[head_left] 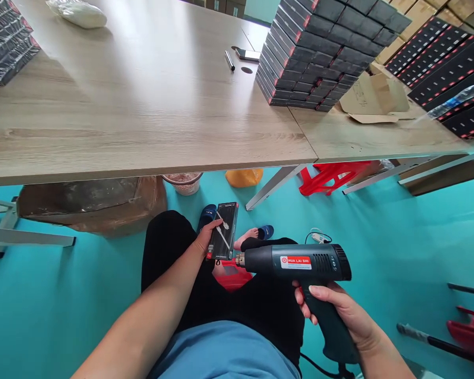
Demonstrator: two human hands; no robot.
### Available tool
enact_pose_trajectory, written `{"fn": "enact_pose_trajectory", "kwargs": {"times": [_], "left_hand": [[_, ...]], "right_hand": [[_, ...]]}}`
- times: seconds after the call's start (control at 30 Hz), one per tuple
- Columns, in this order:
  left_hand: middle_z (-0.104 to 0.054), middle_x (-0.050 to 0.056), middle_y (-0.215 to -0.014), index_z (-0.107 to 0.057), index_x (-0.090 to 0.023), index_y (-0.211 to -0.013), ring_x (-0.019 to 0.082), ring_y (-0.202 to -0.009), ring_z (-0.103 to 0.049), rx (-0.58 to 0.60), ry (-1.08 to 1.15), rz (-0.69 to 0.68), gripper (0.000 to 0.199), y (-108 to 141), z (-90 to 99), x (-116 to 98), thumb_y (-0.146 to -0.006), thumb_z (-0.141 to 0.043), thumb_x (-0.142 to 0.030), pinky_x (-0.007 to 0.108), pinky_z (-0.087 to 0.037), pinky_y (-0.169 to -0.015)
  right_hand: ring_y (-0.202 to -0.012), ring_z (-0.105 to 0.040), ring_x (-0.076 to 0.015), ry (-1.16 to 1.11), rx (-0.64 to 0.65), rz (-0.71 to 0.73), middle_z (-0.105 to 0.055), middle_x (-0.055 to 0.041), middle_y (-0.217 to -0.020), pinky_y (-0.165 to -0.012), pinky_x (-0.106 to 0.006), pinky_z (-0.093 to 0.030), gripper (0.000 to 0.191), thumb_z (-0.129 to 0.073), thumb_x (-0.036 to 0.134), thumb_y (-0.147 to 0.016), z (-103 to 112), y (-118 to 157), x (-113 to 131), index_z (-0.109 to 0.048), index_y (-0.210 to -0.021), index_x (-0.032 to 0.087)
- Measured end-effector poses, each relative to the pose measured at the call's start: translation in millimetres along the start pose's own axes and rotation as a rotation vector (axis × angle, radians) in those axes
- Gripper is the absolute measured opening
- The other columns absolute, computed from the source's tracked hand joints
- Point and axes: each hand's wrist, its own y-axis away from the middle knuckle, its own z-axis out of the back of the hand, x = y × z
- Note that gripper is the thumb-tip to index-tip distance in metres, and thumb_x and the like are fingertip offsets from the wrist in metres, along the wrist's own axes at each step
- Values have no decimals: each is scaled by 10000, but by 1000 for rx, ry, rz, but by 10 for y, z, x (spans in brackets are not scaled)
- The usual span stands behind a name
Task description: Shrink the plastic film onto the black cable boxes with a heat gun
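My left hand (210, 235) grips a flat black box (229, 223) by its left side, over my lap. The box carries a picture of a white cable with a plug, and red marks at its lower edge. In my right hand (339, 305) is a dark heat gun (296, 261) with a red and white label, my fingers wrapped round its handle. The metal nozzle points left and sits close to the box's lower right corner; whether they touch I cannot tell. A black cord runs from the base of the handle.
Ahead is a wooden table (150, 121) bearing a tall stack of black boxes (319, 52), a pen (229, 61) and a phone (248, 55). More wrapped boxes (8, 42) stand far left. Beneath are a lined carton (98, 205), a bin (185, 184) and a red stool (332, 176).
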Motion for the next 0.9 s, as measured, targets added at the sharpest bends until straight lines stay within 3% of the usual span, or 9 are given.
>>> {"fn": "enact_pose_trajectory", "kwargs": {"times": [0.2,0.4,0.5,0.6,0.73,0.9], "left_hand": [[-739,134,-773,-714,-160,-828,303,-750,-720,24,31,31,344,4,18,-16,-774,-675,-497,451,-599,-746],[-722,220,-1215,-641,-148,-1250,419,-1216,-648,304,143,-61,773,149,-121,-130,-762,-570,-743,587,-540,-939],[-705,231,-1241,-624,-129,-1263,415,-1226,-637,350,163,-30,780,194,-174,-193,-769,-542,-728,593,-534,-948],[-727,194,-1124,-642,-135,-1217,365,-1087,-690,293,125,-30,721,142,-163,-185,-772,-511,-687,553,-565,-900],[-675,75,-812,-638,-176,-1008,239,-761,-681,47,81,16,438,-33,-109,-42,-770,-682,-541,458,-603,-808],[-638,27,-828,-549,-212,-977,223,-808,-675,-237,-120,-63,510,-223,-62,144,-683,-867,-480,366,-576,-727]], "right_hand": [[-685,-698,-182,-7,28,31,-761,-96,-879,-563,-237,-547,395,-857,414,-796,-18,-44,-31,-794,-1077,144],[-675,-695,-183,-49,16,28,-761,-95,-874,-559,-243,-548,396,-870,405,-784,-3,0,-30,-795,-1076,149],[-683,-698,-186,-49,-2,31,-763,-96,-878,-566,-247,-551,386,-863,399,-795,-3,13,-37,-794,-1082,149],[-696,-700,-188,-20,-14,28,-764,-92,-883,-574,-251,-549,400,-864,413,-794,-21,7,-43,-791,-1089,153],[-724,-694,-197,105,-26,46,-766,-95,-910,-609,-278,-555,419,-862,433,-797,-122,-42,-21,-781,-1102,157],[-727,-690,-223,276,-34,87,-763,-96,-897,-620,-323,-549,449,-862,489,-775,-318,-106,21,-782,-1067,157]]}}
